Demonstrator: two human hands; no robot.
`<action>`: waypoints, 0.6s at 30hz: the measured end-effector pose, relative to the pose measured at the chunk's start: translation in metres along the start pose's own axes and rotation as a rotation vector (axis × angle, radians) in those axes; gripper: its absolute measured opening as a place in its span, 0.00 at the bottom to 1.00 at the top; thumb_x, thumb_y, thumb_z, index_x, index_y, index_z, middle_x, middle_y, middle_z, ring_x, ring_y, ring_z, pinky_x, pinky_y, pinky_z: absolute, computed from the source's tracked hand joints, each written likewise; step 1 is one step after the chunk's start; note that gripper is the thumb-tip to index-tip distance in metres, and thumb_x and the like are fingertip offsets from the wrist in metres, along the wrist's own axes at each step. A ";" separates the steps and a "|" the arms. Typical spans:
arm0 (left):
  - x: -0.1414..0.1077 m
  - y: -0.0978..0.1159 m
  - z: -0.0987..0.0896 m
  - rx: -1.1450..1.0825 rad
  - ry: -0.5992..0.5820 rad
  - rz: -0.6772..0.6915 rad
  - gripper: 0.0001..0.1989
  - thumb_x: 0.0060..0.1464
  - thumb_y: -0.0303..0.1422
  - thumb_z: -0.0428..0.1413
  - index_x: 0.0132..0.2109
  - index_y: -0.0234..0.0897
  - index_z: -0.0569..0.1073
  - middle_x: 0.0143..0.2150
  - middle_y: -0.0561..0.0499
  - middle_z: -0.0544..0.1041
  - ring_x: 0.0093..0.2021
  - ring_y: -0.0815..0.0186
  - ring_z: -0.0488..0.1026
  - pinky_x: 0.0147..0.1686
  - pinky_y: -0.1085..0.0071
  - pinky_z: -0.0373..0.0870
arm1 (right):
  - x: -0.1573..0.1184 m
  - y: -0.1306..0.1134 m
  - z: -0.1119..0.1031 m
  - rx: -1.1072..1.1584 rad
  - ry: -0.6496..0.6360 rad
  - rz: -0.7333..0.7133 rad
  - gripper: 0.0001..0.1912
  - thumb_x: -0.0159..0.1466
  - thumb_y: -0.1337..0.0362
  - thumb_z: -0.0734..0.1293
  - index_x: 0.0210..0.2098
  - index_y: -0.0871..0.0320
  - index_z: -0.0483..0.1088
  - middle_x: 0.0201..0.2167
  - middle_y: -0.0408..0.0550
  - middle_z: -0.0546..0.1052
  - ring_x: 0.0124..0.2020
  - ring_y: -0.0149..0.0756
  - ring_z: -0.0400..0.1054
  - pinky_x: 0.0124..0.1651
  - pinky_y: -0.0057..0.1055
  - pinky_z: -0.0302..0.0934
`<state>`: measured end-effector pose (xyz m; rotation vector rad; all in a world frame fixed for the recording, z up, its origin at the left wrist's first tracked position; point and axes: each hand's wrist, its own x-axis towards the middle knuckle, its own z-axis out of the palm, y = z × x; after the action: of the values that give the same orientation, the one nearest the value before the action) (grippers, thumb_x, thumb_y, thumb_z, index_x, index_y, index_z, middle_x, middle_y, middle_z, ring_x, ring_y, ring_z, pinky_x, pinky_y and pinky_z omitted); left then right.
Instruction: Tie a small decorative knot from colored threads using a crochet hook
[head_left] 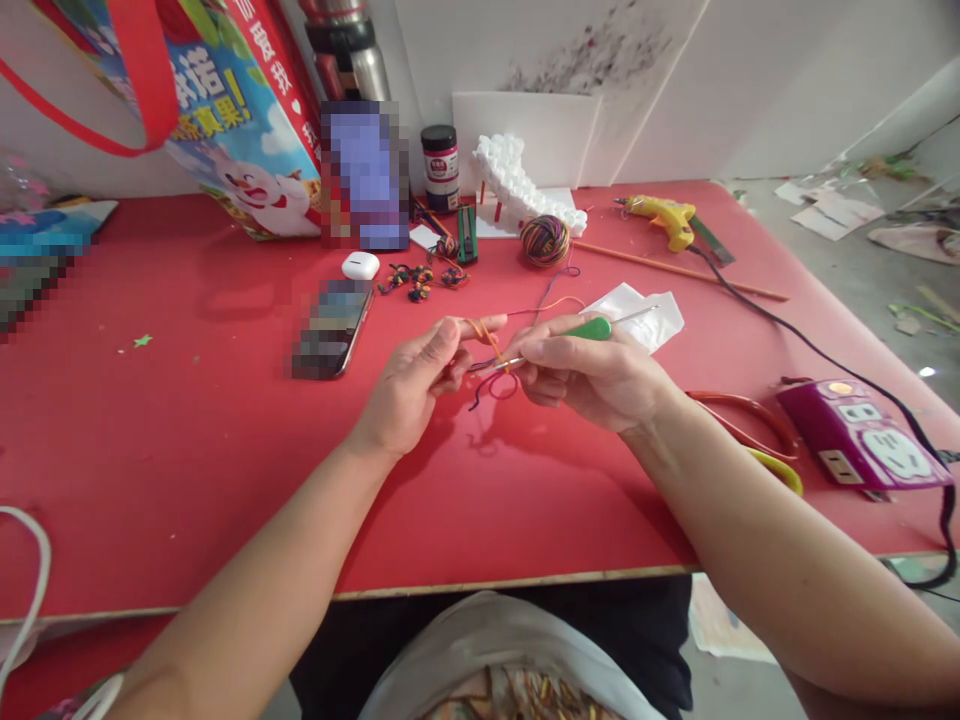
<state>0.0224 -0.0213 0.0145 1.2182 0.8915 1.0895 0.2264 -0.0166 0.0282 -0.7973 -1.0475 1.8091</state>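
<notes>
My right hand (592,372) is closed around a crochet hook (592,329) with a green handle; its thin metal tip points left between my hands. A multicoloured yarn (505,384), orange to purple here, loops around the hook tip, and a dark tail hangs below. My left hand (420,375) pinches the yarn, with a strand drawn over its extended index finger. From there the strand runs back to a multicoloured yarn ball (546,241) behind my hands. Small dark knotted yarn pieces (420,280) lie beyond my left hand.
A phone (335,330) and white earbud case (361,266) lie left of the yarn pieces. At the back stand a gift bag (255,130) and a dark-lidded jar (440,168). On the right are a yellow glue gun (664,218), its cord, pliers (750,425) and a purple power box (862,435).
</notes>
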 end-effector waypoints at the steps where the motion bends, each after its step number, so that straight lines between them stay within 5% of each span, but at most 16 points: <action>1: 0.001 -0.001 0.001 -0.090 0.001 -0.051 0.26 0.59 0.58 0.64 0.48 0.41 0.88 0.39 0.47 0.75 0.30 0.69 0.61 0.26 0.70 0.57 | 0.000 0.001 0.001 -0.003 0.028 -0.024 0.06 0.56 0.64 0.78 0.27 0.61 0.85 0.21 0.45 0.78 0.18 0.25 0.60 0.21 0.28 0.53; 8: 0.002 0.002 0.005 -0.353 -0.014 -0.152 0.27 0.45 0.38 0.78 0.53 0.39 0.86 0.37 0.51 0.82 0.26 0.77 0.63 0.21 0.78 0.53 | 0.003 0.005 0.008 -0.019 0.169 -0.113 0.08 0.54 0.63 0.79 0.23 0.60 0.82 0.18 0.41 0.72 0.17 0.22 0.54 0.21 0.28 0.50; 12: 0.002 0.003 0.005 -0.415 0.007 -0.243 0.26 0.41 0.27 0.78 0.50 0.40 0.86 0.39 0.50 0.85 0.37 0.71 0.79 0.26 0.82 0.63 | 0.003 0.008 0.008 -0.037 0.185 -0.130 0.08 0.56 0.63 0.79 0.24 0.61 0.83 0.20 0.42 0.72 0.18 0.23 0.56 0.22 0.28 0.50; 18: 0.002 0.001 0.001 -0.450 -0.052 -0.287 0.24 0.42 0.24 0.76 0.49 0.39 0.87 0.37 0.49 0.86 0.39 0.69 0.81 0.31 0.82 0.69 | 0.003 0.011 0.007 -0.075 0.178 -0.126 0.12 0.56 0.60 0.80 0.23 0.61 0.81 0.21 0.45 0.75 0.19 0.24 0.59 0.22 0.28 0.51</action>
<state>0.0242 -0.0194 0.0156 0.7181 0.7056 0.9546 0.2155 -0.0188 0.0209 -0.8995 -1.0302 1.5704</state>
